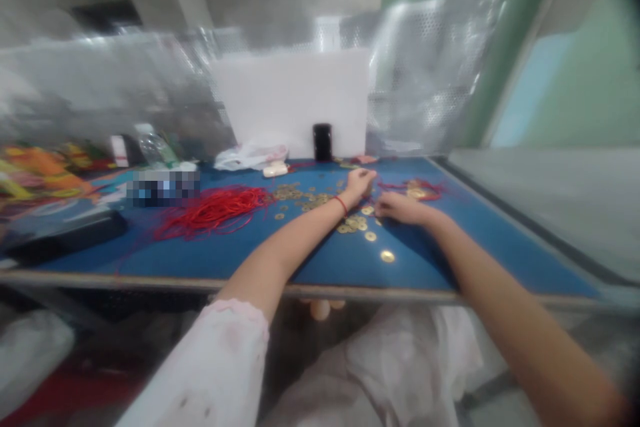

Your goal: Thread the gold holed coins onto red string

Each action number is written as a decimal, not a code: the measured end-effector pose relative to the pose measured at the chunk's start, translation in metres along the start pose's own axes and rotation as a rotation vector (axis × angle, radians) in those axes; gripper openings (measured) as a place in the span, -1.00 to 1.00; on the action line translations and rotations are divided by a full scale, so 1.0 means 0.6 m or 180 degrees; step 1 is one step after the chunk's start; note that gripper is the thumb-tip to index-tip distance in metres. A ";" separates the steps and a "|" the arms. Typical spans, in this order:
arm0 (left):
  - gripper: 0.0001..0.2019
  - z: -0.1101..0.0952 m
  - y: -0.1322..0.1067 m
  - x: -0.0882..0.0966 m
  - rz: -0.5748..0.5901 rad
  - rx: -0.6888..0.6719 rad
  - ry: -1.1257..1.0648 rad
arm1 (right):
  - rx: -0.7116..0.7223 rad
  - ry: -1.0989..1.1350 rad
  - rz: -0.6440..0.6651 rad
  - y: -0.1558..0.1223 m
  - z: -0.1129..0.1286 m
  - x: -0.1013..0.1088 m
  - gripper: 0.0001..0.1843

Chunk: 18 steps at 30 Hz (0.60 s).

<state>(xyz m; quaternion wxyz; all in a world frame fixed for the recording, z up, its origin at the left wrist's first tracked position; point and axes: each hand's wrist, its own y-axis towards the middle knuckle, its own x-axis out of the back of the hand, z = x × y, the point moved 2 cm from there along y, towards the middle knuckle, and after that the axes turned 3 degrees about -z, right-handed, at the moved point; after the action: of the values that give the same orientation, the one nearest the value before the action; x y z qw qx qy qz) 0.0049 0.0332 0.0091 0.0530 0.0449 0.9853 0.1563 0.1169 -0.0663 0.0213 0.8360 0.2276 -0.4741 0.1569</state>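
Observation:
Both my arms reach across a blue table (500,240). My left hand (361,182), with a red cord round its wrist, is closed over the far side of a scatter of several gold coins (350,223). My right hand (397,205) lies beside it with its fingers curled, close to a small tangle of red cord and coins (420,190). What either hand holds is too blurred to make out. A loose pile of red cords (215,208) lies to the left of my left arm. One coin (387,256) sits alone nearer the front edge.
A black phone (323,141) leans against a white board (295,103) at the back. A plastic bottle (153,147), a white bag (247,155), a dark flat case (65,233) and colourful items (45,173) lie to the left. Silvery sheeting hangs behind.

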 end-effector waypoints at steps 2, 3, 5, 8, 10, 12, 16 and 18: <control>-0.83 0.002 0.002 0.000 0.0025 -0.0016 0.0024 | -0.0062 -0.0090 -0.0254 0.002 -0.001 0.002 -0.85; -0.83 0.003 0.003 0.000 0.0041 -0.0023 0.0037 | -0.0112 -0.0129 -0.0409 0.003 -0.002 0.004 -0.85; -0.84 0.006 0.004 -0.001 0.0075 -0.0040 0.0063 | -0.0231 -0.0199 -0.0717 0.002 -0.005 0.010 -0.86; -0.84 0.011 0.006 -0.004 0.0163 -0.0061 0.0105 | -0.0455 -0.0207 -0.1301 -0.004 -0.012 0.026 -0.86; -0.83 0.014 0.006 -0.006 0.0248 -0.0074 0.0130 | -0.0640 -0.0079 -0.1857 -0.010 -0.018 0.039 -0.89; -0.82 0.016 0.006 -0.007 0.0333 -0.0092 0.0153 | -0.0848 0.0219 -0.2417 -0.015 -0.026 0.050 -0.94; -0.78 0.020 0.005 -0.007 0.0482 -0.0133 0.0207 | -0.1159 0.1408 -0.3158 -0.020 -0.048 0.061 -0.90; -0.77 0.020 0.005 -0.007 0.0542 -0.0158 0.0251 | -0.1211 0.2088 -0.3377 -0.021 -0.059 0.062 -0.83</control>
<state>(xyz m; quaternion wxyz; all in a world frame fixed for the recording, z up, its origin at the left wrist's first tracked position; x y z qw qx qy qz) 0.0106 0.0394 -0.0011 0.0019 0.1210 0.9750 0.1862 0.1670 -0.0562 0.0345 0.9269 0.2190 -0.0371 -0.3025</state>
